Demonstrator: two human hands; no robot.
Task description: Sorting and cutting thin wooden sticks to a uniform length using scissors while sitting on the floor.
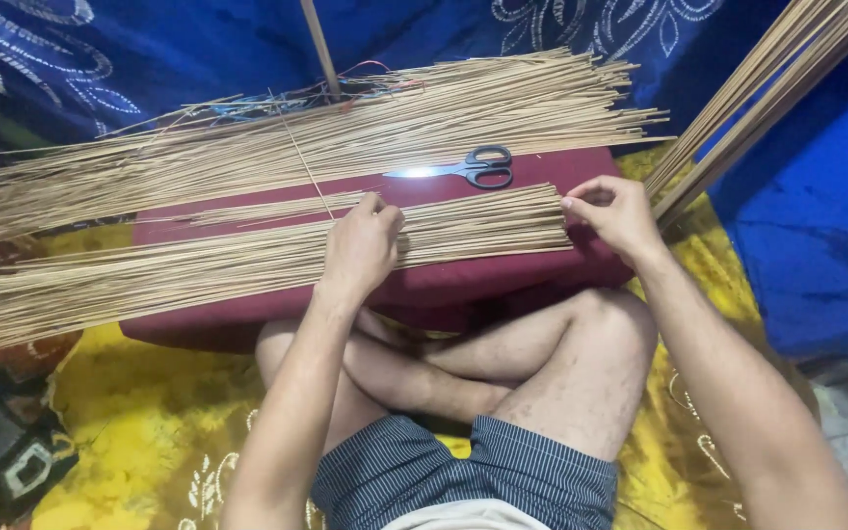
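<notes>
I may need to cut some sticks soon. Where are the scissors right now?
The scissors lie on the maroon cushion, top centre of the head view, between the far stick pile and the near stick bundle, beyond both hands.

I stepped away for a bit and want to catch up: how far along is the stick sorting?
A near bundle of sticks lies evened on the maroon cushion. The left hand presses it, and the right hand squares its ends. A larger far pile lies loose, and the scissors rest unused.
</notes>
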